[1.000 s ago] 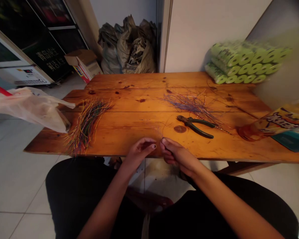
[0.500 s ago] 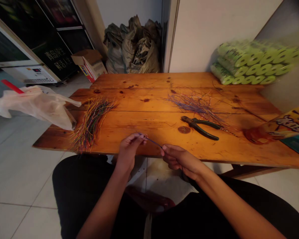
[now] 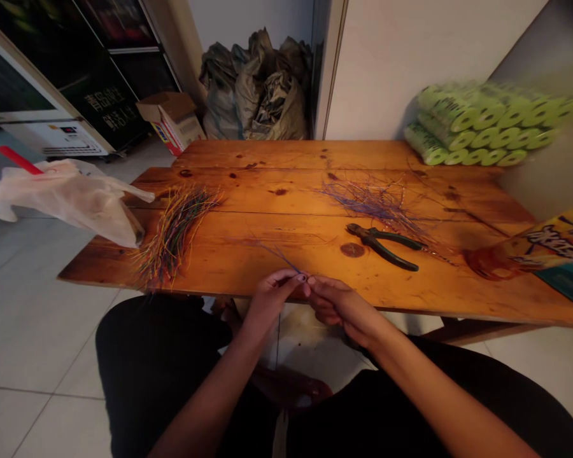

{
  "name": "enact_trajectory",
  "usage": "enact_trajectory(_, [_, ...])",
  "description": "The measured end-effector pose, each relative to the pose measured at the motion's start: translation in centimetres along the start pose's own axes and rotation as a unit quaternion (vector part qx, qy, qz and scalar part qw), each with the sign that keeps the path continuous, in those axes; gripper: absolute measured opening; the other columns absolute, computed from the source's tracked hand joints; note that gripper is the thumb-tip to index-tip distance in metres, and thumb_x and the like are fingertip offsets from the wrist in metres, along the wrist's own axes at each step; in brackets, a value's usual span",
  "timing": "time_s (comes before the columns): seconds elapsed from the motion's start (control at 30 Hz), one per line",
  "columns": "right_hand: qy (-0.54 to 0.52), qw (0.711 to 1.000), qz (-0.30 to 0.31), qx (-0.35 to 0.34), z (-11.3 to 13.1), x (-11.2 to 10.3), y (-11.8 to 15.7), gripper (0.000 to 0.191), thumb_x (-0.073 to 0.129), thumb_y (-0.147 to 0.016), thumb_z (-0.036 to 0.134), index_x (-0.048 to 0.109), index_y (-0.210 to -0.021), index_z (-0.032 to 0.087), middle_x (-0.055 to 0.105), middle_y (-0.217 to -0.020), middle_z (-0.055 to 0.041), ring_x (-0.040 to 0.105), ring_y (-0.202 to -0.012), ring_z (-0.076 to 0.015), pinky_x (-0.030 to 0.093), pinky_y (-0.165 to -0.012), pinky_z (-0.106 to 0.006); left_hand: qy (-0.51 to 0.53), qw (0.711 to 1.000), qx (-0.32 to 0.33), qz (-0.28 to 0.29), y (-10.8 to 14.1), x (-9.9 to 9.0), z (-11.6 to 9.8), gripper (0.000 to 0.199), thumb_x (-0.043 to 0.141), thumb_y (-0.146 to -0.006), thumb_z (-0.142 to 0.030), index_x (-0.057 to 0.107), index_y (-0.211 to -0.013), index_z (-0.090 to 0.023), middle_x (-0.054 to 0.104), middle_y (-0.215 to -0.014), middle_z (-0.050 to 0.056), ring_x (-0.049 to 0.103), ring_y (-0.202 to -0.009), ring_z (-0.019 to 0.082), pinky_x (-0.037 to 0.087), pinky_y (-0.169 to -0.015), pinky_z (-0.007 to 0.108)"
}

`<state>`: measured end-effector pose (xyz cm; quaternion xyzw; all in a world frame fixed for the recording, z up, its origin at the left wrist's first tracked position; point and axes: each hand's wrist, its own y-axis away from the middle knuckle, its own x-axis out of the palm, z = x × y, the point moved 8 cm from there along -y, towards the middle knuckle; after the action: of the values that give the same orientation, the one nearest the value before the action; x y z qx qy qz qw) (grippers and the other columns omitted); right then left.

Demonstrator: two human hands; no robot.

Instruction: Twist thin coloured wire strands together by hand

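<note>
My left hand [image 3: 272,300] and my right hand [image 3: 341,306] meet at the front edge of the wooden table [image 3: 286,154]. A thin purple wire [image 3: 281,256] sticks up and to the left from their pinched fingertips, and its lower end is hidden between them. A bundle of multicoloured wires [image 3: 174,238] lies to the left of my hands. Further right are a loose pile of fine purple strands [image 3: 373,202] and green-handled pliers [image 3: 382,247], all out of reach of my fingers.
A white plastic bag [image 3: 67,203] hangs over the table's left end. A printed package [image 3: 544,245] intrudes at the right edge. Green-wrapped paper rolls [image 3: 482,124] stand at the far right corner, and sacks [image 3: 255,89] and a cardboard box [image 3: 170,122] stand behind.
My hands have come together. The wire no longer spans the gap between them and now points up and to the left from my fingertips.
</note>
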<state>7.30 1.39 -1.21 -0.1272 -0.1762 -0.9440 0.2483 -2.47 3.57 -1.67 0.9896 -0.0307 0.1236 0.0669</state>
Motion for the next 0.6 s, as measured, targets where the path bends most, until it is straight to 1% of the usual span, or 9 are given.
enact_trajectory(0.07, [0.157,0.983,-0.049,-0.076,1.4,-1.9,-0.5,0.031,0.037,-0.090,0.040,0.057,-0.081,0.018,0.047,-0.062,0.0014,0.044,-0.055,-0.0102,0.041,-0.056,-0.023,0.030,0.999,0.010,-0.038,-0.2,-0.9,-0.1,0.008,0.067,-0.069,-0.026,0.068,-0.064,-0.019,0.066,-0.069,0.000,0.059,-0.073,0.013,0.043,-0.077,0.026])
enact_trajectory(0.1, [0.252,0.955,-0.092,-0.126,2.5,-3.2,-0.6,0.031,0.037,-0.090,0.039,0.059,-0.083,0.018,0.056,-0.075,-0.0033,0.053,-0.070,-0.0139,0.044,-0.069,-0.029,0.049,0.997,0.013,-0.055,-0.3,-1.5,-0.2,0.007,0.068,-0.068,-0.025,0.068,-0.066,-0.019,0.067,-0.071,0.000,0.059,-0.072,0.012,0.044,-0.076,0.025])
enact_trajectory(0.17, [0.415,0.856,-0.213,-0.223,4.6,-6.3,-0.4,0.027,0.042,-0.088,0.036,0.059,-0.098,0.018,0.060,-0.099,-0.0094,0.054,-0.096,-0.0212,0.040,-0.089,-0.039,0.077,0.994,0.013,-0.073,-0.5,-2.3,-0.3,0.007,0.069,-0.066,-0.025,0.068,-0.066,-0.018,0.068,-0.074,0.001,0.058,-0.071,0.011,0.045,-0.072,0.024])
enact_trajectory(0.2, [0.479,0.805,-0.250,-0.243,5.1,-7.5,-0.4,0.029,0.042,-0.088,0.035,0.057,-0.106,0.018,0.058,-0.109,-0.0115,0.050,-0.107,-0.0240,0.036,-0.095,-0.043,0.084,0.993,0.011,-0.077,-0.6,-2.6,-0.4,0.007,0.070,-0.065,-0.025,0.068,-0.066,-0.018,0.068,-0.074,0.001,0.058,-0.070,0.010,0.045,-0.070,0.023])
enact_trajectory(0.23, [0.531,0.763,-0.268,-0.253,5.3,-8.4,-0.5,0.032,0.042,-0.088,0.034,0.055,-0.112,0.017,0.055,-0.117,-0.0131,0.046,-0.114,-0.0258,0.034,-0.098,-0.045,0.088,0.993,0.008,-0.078,-0.7,-2.8,-0.6,0.007,0.070,-0.065,-0.024,0.068,-0.066,-0.018,0.068,-0.075,0.001,0.058,-0.069,0.010,0.045,-0.069,0.022])
enact_trajectory(0.3, [0.603,0.710,-0.268,-0.245,5.0,-9.4,-1.1,0.039,0.041,-0.089,0.033,0.050,-0.122,0.016,0.050,-0.127,-0.0142,0.042,-0.121,-0.0262,0.033,-0.102,-0.045,0.090,0.993,0.007,-0.082,-0.8,-3.2,-0.9,0.008,0.070,-0.064,-0.024,0.068,-0.067,-0.017,0.068,-0.075,0.002,0.058,-0.069,0.009,0.046,-0.068,0.021])
enact_trajectory(0.37, [0.651,0.680,-0.249,-0.228,4.4,-9.6,-1.7,0.043,0.039,-0.090,0.033,0.047,-0.127,0.015,0.048,-0.131,-0.0133,0.040,-0.124,-0.0256,0.032,-0.104,-0.043,0.091,0.992,0.007,-0.090,-0.8,-3.5,-1.2,0.009,0.071,-0.064,-0.024,0.068,-0.067,-0.016,0.068,-0.075,0.002,0.059,-0.068,0.010,0.046,-0.068,0.022])
enact_trajectory(0.43, [0.679,0.662,-0.233,-0.216,3.8,-9.3,-1.9,0.043,0.038,-0.090,0.033,0.048,-0.128,0.015,0.049,-0.132,-0.0114,0.038,-0.126,-0.0253,0.031,-0.105,-0.043,0.095,0.991,0.004,-0.097,-0.8,-3.8,-1.3,0.010,0.072,-0.063,-0.024,0.067,-0.066,-0.016,0.068,-0.076,0.002,0.059,-0.067,0.010,0.047,-0.068,0.023])
enact_trajectory(0.6, [0.707,0.644,-0.222,-0.193,3.1,-8.4,-1.4,0.044,0.038,-0.091,0.033,0.048,-0.129,0.014,0.049,-0.133,-0.0108,0.038,-0.127,-0.0265,0.032,-0.104,-0.047,0.123,0.985,0.002,-0.119,-1.0,-4.7,-1.1,0.009,0.072,-0.063,-0.023,0.067,-0.068,-0.017,0.068,-0.077,0.001,0.060,-0.067,0.008,0.046,-0.068,0.021])
